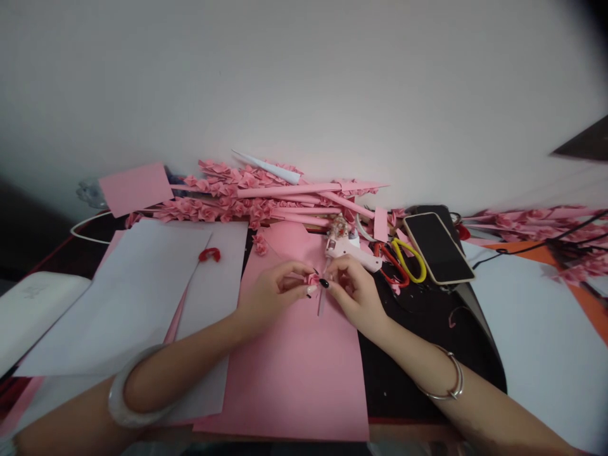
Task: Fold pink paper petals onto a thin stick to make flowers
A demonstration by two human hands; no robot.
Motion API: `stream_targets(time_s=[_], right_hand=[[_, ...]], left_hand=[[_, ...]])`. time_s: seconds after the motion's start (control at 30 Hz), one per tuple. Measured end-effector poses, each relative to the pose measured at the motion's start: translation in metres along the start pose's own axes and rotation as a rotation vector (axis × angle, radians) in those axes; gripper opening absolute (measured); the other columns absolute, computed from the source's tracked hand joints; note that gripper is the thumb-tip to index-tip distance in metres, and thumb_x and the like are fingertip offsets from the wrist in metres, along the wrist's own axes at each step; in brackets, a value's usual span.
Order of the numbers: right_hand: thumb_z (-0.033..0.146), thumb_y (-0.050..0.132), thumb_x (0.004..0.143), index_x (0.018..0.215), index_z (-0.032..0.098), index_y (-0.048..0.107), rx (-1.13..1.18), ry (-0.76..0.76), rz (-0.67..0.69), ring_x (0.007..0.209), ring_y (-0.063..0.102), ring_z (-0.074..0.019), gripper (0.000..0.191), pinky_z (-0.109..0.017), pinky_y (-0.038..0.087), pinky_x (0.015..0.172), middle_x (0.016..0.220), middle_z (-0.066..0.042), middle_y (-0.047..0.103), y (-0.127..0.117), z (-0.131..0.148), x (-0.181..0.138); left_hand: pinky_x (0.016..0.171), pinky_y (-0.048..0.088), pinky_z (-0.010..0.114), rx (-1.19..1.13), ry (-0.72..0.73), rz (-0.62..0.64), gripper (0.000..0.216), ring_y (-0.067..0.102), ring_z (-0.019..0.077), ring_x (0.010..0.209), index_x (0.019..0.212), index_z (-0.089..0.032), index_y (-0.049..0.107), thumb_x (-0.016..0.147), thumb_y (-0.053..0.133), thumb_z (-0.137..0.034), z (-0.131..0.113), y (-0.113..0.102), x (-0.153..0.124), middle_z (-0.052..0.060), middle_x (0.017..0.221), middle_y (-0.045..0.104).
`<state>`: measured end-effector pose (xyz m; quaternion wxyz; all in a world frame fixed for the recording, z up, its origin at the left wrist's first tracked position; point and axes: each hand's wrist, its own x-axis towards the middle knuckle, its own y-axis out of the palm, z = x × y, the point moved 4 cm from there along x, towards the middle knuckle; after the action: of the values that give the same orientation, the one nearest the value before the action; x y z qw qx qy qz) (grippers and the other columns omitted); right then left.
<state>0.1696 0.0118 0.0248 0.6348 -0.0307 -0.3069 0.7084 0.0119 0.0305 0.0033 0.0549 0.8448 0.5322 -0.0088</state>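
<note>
My left hand (pixel 275 290) and my right hand (pixel 354 291) meet over a large pink paper sheet (pixel 294 373). Between their fingertips they pinch a small pink paper flower (pixel 313 278) with a thin stem hanging down from it. Both hands are closed round this piece. A white glue gun (pixel 351 248) lies just behind my right hand. A thick pale bangle sits on my left forearm and a thin metal bangle on my right wrist.
Grey paper sheets (pixel 142 285) lie at the left with a small red scrap (pixel 209 254) on them. Several pink paper flowers and rolled pink sticks (pixel 266 196) are piled against the wall. Yellow and red scissors (pixel 403 261) and a phone (pixel 437 247) lie at the right.
</note>
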Motion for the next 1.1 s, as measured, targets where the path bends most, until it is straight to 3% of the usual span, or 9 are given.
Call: stream_targets(time_s=[0.27,0.43,0.73,1.1], right_hand=[[0.026,0.062,0.079,0.066,0.018,0.050,0.204,0.208,-0.031,0.055,0.041,-0.0116,0.019,-0.025,0.033,0.053,0.061,0.003,0.047,0.006,-0.010,-0.001],[0.036,0.063,0.079,0.065,0.017,0.051,0.281,0.312,0.020,0.051,0.036,-0.0099,0.026,-0.024,0.029,0.048,0.057,0.004,0.045,0.008,-0.016,0.001],[0.041,0.065,0.077,0.073,0.017,0.053,0.341,0.280,0.010,0.055,0.040,-0.0104,0.027,-0.024,0.032,0.052,0.063,0.003,0.047,0.010,-0.014,0.002],[0.047,0.064,0.077,0.065,0.019,0.047,0.449,0.380,0.075,0.040,0.026,-0.0065,0.034,-0.022,0.020,0.039,0.047,0.009,0.036,0.013,-0.021,0.002]], left_hand=[[0.079,0.053,0.030,0.001,0.048,-0.033,0.021,0.065,0.0159,0.085,0.089,-0.018,0.059,0.071,0.069,-0.018,0.001,0.004,-0.002,0.002,0.086,0.065],[0.079,0.053,0.031,-0.033,0.016,-0.012,0.018,0.064,0.0155,0.083,0.086,-0.016,0.059,0.072,0.069,-0.020,0.002,0.005,-0.002,0.002,0.085,0.066],[0.075,0.053,0.030,-0.061,-0.009,-0.038,0.018,0.065,0.0149,0.078,0.083,-0.016,0.060,0.070,0.071,-0.022,0.001,0.003,-0.002,0.002,0.081,0.067],[0.077,0.053,0.031,-0.063,-0.003,-0.004,0.012,0.064,0.0161,0.082,0.081,-0.016,0.062,0.072,0.068,-0.020,0.000,0.005,-0.003,0.003,0.082,0.067]])
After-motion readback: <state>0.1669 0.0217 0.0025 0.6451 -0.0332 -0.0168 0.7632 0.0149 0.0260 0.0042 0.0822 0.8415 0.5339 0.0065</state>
